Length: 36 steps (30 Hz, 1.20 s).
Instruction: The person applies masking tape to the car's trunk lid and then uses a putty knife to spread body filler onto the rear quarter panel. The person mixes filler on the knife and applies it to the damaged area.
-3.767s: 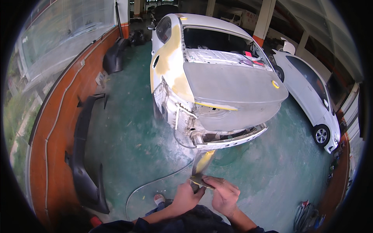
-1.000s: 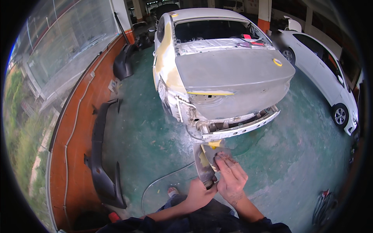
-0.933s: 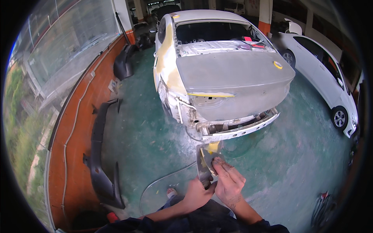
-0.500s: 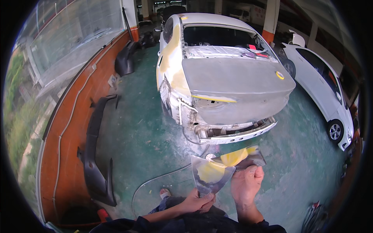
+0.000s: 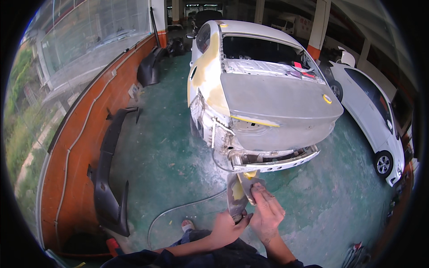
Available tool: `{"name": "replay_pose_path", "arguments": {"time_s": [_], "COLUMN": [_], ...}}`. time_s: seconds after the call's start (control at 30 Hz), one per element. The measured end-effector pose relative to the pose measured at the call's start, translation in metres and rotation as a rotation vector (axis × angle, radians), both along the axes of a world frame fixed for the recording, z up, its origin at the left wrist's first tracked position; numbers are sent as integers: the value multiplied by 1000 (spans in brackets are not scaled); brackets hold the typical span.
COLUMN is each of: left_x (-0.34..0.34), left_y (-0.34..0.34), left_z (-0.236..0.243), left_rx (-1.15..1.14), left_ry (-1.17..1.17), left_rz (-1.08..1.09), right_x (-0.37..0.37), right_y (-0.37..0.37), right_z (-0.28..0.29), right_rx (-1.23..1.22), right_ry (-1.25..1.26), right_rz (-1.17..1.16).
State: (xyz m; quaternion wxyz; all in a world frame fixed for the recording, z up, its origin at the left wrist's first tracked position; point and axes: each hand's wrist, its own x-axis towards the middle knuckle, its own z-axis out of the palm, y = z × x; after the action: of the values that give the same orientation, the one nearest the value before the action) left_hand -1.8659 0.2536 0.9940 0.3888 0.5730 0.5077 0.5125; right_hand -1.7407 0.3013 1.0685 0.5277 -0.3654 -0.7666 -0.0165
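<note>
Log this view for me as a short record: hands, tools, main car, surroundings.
Left hand: grips a flat scraper by its lower end
Right hand: holds a second scraper close to the first
Tools: both smeared with yellow paste
Main car: rear toward the person, grey boot lid, rear bumper off
On boot lid: yellow ring
Left: black bumper beside an orange wall
Right: second white car
Floor: green

From where I stand, the person's left hand grips a yellow-smeared spreader while the right hand holds a second blade close beside it, behind a white-and-grey car. A hose curves over the green floor; a dark bumper lies by the orange wall.
</note>
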Motion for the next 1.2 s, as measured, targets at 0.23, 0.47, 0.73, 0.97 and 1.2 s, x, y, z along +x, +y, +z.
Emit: {"name": "replay_pose_path", "arguments": {"time_s": [0.23,0.47,0.73,0.97,1.2], "left_x": [-37,-42,-49,-43,-53], "left_y": [3,-20,-15,-8,4], "left_z": [-12,-24,-4,5,-7], "left_rx": [-54,-303,-338,-226,-86], "left_ry": [-88,-874,-667,-150,-189], "left_rz": [59,-546,-375,117,36], "right_x": [-10,-25,2,-46,-11], "right_y": [-10,4,20,-5,-2], "right_z": [-6,-3,-20,-4,-26], "right_rx": [-259,-455,-385,-97,-361], "right_ry": [237,1076,275,-51,375], "right_rz": [258,573,16,118,87]}}
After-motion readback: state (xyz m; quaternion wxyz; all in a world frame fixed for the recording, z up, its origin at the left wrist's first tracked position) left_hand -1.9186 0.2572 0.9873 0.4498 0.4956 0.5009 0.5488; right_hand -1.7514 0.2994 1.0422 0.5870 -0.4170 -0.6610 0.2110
